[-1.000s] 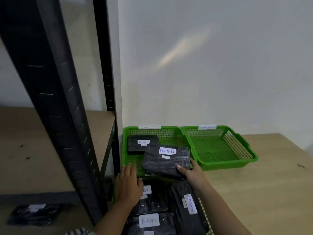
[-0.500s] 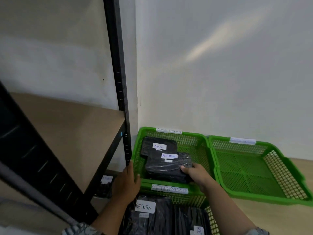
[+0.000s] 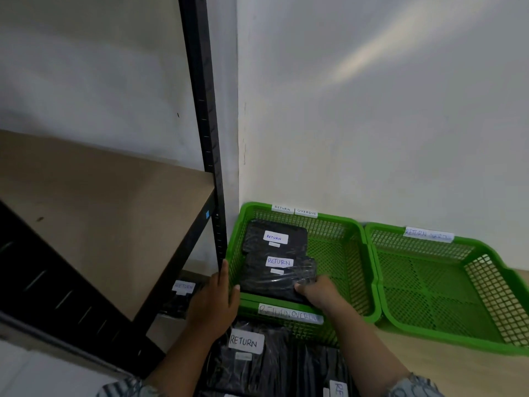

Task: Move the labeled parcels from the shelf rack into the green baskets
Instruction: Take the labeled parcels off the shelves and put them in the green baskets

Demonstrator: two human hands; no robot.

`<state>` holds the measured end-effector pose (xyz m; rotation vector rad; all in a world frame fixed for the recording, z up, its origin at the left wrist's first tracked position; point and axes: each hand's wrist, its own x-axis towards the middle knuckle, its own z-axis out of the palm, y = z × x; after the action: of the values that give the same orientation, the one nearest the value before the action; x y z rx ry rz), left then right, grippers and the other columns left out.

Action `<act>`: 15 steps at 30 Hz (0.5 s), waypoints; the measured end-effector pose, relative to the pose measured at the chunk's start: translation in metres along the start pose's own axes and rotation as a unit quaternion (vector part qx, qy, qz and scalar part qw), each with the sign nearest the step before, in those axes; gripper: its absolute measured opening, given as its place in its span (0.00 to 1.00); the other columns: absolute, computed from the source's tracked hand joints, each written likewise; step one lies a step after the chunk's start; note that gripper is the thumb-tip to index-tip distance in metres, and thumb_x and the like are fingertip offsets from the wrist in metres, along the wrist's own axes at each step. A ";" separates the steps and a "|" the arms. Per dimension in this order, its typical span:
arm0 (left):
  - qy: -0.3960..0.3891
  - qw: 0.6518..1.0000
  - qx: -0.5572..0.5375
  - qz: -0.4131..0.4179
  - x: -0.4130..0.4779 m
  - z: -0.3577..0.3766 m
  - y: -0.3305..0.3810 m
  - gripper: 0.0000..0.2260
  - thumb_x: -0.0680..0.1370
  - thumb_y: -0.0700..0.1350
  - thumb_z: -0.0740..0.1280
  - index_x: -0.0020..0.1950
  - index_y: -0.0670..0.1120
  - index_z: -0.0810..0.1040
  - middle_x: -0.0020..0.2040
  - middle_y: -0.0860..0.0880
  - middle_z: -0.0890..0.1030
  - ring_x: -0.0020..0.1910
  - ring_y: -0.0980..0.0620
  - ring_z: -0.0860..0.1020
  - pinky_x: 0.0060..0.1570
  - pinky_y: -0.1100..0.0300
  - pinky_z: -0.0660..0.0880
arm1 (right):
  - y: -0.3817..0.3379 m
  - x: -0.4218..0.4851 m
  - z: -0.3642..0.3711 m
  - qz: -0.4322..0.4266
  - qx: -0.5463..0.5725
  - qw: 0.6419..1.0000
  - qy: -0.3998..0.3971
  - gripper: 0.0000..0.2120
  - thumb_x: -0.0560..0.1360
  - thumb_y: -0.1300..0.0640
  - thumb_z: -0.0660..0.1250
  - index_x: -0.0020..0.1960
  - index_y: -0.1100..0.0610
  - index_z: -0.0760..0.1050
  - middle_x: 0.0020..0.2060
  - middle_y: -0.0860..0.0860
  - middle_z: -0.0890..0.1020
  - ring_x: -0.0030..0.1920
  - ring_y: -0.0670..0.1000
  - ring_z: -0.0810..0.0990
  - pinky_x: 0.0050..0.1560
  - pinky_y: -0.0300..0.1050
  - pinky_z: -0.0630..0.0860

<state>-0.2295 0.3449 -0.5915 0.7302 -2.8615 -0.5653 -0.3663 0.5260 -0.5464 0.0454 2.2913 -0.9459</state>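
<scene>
A green basket (image 3: 355,253) tagged RETURN OVERDUE stands against the wall. Inside it lies a black parcel (image 3: 294,234) labelled RETURN. A second black RETURN parcel (image 3: 274,277) rests partly on top of it, and my right hand (image 3: 317,290) grips that parcel's near right corner. My left hand (image 3: 213,302) rests flat on the basket's near left corner, fingers apart, holding nothing. Closer to me, more black RETURN parcels (image 3: 257,365) fill a nearer basket. Another labelled parcel (image 3: 181,296) lies on a lower shelf of the rack, half hidden.
A second green basket (image 3: 486,282) with nothing in it stands to the right on the wooden table. The black rack post (image 3: 206,124) rises just left of the baskets, and its bare wooden shelf (image 3: 100,224) spreads out at the left. White walls close the corner.
My right hand has carried the RETURN parcel forward and lowered it into the far basket onto the other parcel. My left hand has moved onto the basket's corner. My view has shifted up and left.
</scene>
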 end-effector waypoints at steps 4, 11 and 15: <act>-0.022 1.000 -0.003 -0.007 -0.001 -0.005 0.002 0.30 0.80 0.57 0.51 0.77 0.46 0.46 0.68 0.43 0.69 0.55 0.46 0.77 0.44 0.53 0.75 | 0.002 -0.006 0.014 -0.027 -0.140 0.989 0.050 0.26 0.73 0.39 0.62 0.66 0.52 0.70 0.60 0.54 0.80 0.58 0.57 0.79 0.57 0.47 0.73; -0.026 1.000 0.008 -0.001 -0.001 -0.003 0.002 0.29 0.81 0.56 0.51 0.77 0.46 0.45 0.69 0.43 0.68 0.54 0.46 0.77 0.43 0.54 0.75 | 0.012 -0.006 0.020 -0.068 -0.204 0.970 0.117 0.38 0.72 0.33 0.61 0.76 0.41 0.50 0.60 0.50 0.80 0.58 0.55 0.79 0.55 0.46 0.73; -0.030 0.999 0.012 -0.005 0.000 -0.003 0.003 0.29 0.81 0.56 0.50 0.77 0.46 0.44 0.70 0.44 0.67 0.55 0.47 0.77 0.44 0.55 0.74 | 0.011 -0.007 0.018 -0.055 -0.238 0.963 0.111 0.40 0.70 0.29 0.58 0.77 0.41 0.49 0.64 0.50 0.78 0.63 0.55 0.76 0.64 0.52 0.68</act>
<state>-0.2296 0.3464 -0.5876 0.7444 -2.9261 -0.5650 -0.3480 0.5238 -0.5587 -0.1913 2.6970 -0.4348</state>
